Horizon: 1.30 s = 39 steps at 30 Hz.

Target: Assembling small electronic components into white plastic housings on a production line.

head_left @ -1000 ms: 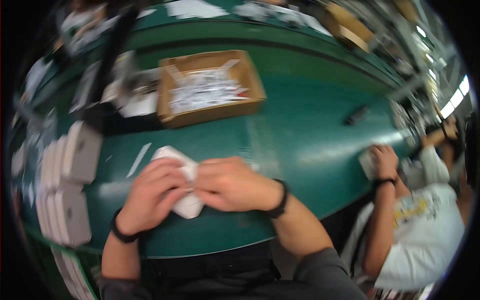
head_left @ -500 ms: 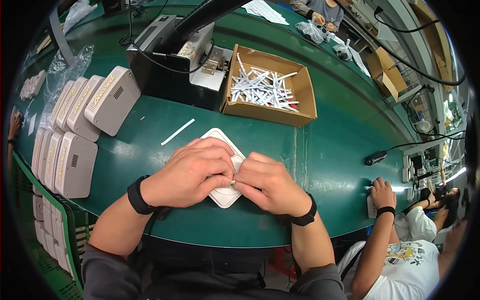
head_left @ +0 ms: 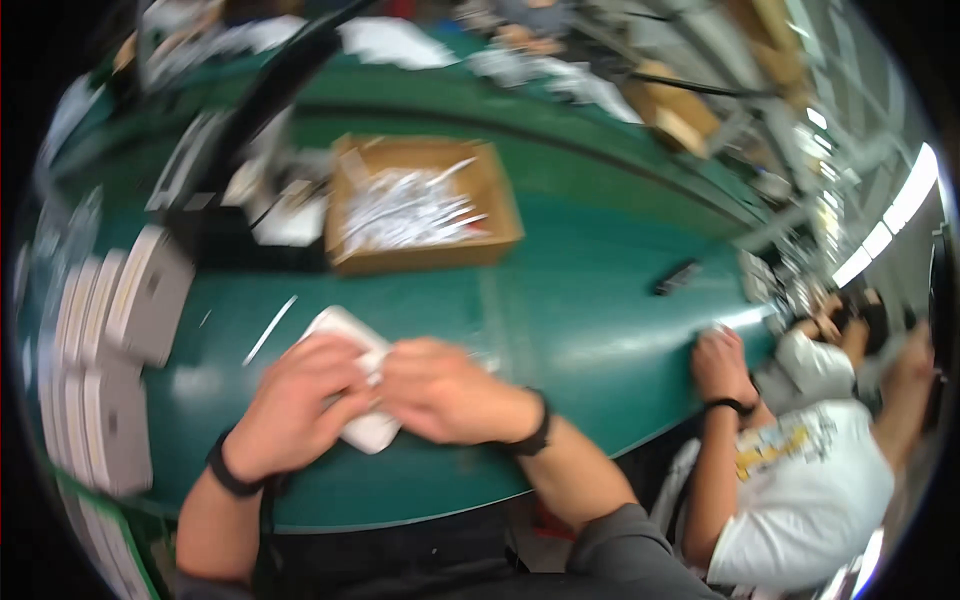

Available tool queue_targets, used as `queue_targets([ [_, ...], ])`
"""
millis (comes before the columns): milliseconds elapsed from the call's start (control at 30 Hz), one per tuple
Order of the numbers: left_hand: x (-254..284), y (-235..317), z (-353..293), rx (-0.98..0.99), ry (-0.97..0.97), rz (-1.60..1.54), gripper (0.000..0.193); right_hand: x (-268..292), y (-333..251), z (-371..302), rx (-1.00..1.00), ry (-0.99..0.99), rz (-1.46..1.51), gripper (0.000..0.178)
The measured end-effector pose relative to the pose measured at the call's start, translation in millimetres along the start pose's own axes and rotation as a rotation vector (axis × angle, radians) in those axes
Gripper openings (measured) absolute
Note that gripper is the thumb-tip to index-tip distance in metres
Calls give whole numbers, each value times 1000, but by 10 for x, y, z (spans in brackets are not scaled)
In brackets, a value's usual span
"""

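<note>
A white, flat case with rounded corners (head_left: 371,432) lies on the green table in front of me. Over it my left hand (head_left: 303,405) and my right hand (head_left: 448,392) meet, fingers closed and fingertips together. Whatever small thing they pinch is hidden by the fingers and smeared by motion. The case's middle is covered by my hands; its upper and lower corners show. Just beyond my left hand, a thin white strip (head_left: 270,330) rests on the table.
Beyond my hands stands an open cardboard box (head_left: 425,258) heaped with white strips (head_left: 405,210), beside a machine (head_left: 292,222). Several light-grey cases (head_left: 122,425) are stacked at left. A black handheld object (head_left: 678,277) and a co-worker's hand (head_left: 722,365) are at right.
The view has swung and blurred, so the table's things sit further left in it. Both my hands stay together over the white case.
</note>
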State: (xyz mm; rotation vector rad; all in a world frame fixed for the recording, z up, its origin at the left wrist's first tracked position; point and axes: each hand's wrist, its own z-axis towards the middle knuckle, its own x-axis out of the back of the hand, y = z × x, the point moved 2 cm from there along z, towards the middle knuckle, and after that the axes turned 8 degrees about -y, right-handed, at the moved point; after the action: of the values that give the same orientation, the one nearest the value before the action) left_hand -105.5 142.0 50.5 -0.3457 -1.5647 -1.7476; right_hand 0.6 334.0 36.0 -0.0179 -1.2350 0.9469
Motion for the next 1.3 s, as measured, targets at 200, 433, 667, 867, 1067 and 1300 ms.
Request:
queue_targets([
  [200, 80, -122, 20, 21, 176, -268, 7, 134, -333, -64, -325, 102, -101, 49],
  [433, 156, -484, -27, 132, 478, -435, 13, -420, -708, 15, -593, 164, -352, 100],
  [667, 143, -381, -17, 161, 469, -402, 17, 8, -681, -659, -743, 250, -481, 98],
  [867, 60, -118, 21, 94, 409, -212, 18, 843, -626, -1344, -958, 433, -1012, 73],
  [1067, 49, -57, -83, 66, 9, 1, 17, 574, -441, -768, -730, 256, -716, 66],
  [1300, 29, 250, -244, 58, -206, -74, 21, 423, 254, -361, -744, 337, 361, 35],
])
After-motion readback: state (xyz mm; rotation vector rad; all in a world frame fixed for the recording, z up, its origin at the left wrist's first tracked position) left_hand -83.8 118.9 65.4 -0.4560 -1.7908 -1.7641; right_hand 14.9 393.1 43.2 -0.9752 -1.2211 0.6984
